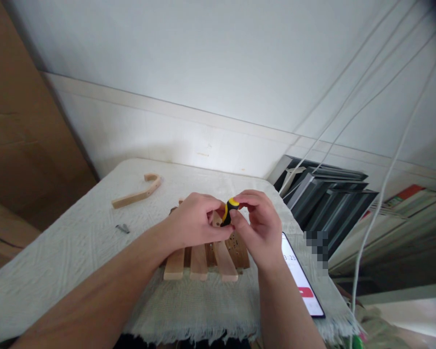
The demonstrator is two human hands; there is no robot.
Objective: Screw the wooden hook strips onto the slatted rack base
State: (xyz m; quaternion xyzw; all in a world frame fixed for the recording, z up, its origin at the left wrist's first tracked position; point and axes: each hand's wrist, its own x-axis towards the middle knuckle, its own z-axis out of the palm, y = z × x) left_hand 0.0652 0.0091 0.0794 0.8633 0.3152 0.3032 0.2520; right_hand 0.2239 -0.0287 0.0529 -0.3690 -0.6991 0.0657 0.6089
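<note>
A short yellow-and-black screwdriver (pixel 229 212) stands tilted between my hands, its shaft hidden. My right hand (pixel 260 225) pinches its handle near the top with thumb and fingers. From the other side, my left hand (pixel 198 220) curls its fingers round the lower end of the handle; whether they also hold a screw is hidden. Beneath both hands lie several pale wooden pieces (pixel 199 264) side by side, reaching toward the cloth's front edge. They rest on a darker brown wooden block (pixel 241 254) dotted with small holes. My left hand covers the far part of these pieces.
On the white tablecloth (pixel 76 242), a hook-shaped wooden piece (pixel 136 196) lies at the back left, with small metal parts (pixel 122 228) nearer. A lit phone (pixel 305 286) lies right of my right forearm. Dark flat panels (pixel 323 194) and white cables (pixel 380 194) are beyond the table's right side.
</note>
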